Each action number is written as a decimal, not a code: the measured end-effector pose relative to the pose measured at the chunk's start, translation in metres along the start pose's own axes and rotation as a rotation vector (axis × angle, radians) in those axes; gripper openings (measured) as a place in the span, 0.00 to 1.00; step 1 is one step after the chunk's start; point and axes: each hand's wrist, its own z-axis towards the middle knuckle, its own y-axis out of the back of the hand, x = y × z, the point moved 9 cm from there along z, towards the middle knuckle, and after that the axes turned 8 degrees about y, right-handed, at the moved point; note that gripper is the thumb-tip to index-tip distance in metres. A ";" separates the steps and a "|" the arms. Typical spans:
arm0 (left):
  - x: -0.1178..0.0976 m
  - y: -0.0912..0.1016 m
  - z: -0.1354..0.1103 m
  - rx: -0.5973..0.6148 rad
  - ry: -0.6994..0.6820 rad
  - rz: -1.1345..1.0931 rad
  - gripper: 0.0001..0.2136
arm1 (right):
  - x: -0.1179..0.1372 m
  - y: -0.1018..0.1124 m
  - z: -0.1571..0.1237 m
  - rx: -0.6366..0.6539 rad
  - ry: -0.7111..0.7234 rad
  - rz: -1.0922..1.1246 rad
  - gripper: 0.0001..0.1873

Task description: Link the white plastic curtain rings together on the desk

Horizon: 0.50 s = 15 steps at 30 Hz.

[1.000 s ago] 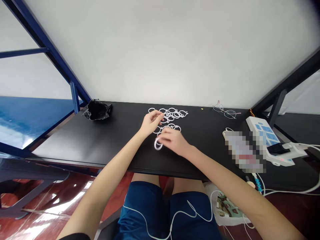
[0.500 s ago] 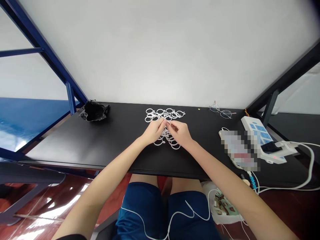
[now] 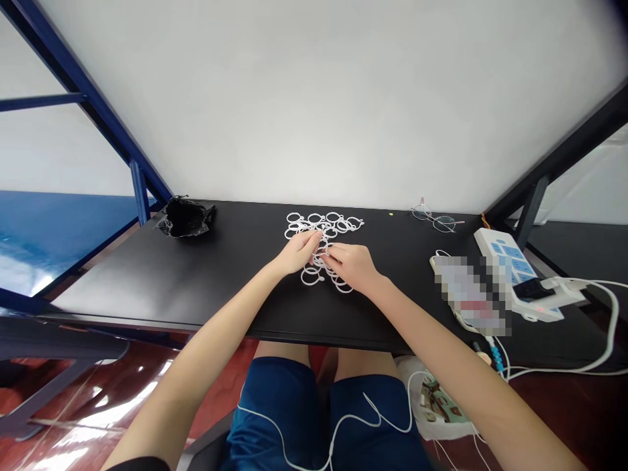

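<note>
Several white plastic rings (image 3: 328,226) lie in a loose pile on the black table (image 3: 220,275), towards its far edge. My left hand (image 3: 298,252) and my right hand (image 3: 350,265) meet just in front of the pile, fingertips almost touching. Both hands have their fingers curled in a pinch on white rings (image 3: 320,261) between them. More linked rings (image 3: 313,277) hang or lie just under my hands on the table.
A crumpled black bag (image 3: 185,216) sits at the table's far left. Glasses (image 3: 436,221) lie at the far right, beside a white power strip (image 3: 510,268) with cables. A blue steel frame (image 3: 137,190) stands left of the table.
My right hand came forward from the table front with a ring and met my left hand at the pile. Since half a second ago both hands dipped slightly lower.
</note>
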 end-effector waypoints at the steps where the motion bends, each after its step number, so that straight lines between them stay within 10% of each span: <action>1: -0.001 0.000 0.000 -0.004 -0.005 0.007 0.21 | 0.000 0.000 0.000 0.000 0.000 0.004 0.20; 15: 0.005 -0.003 0.002 0.012 0.006 -0.002 0.21 | -0.006 -0.005 0.001 0.056 -0.056 -0.024 0.21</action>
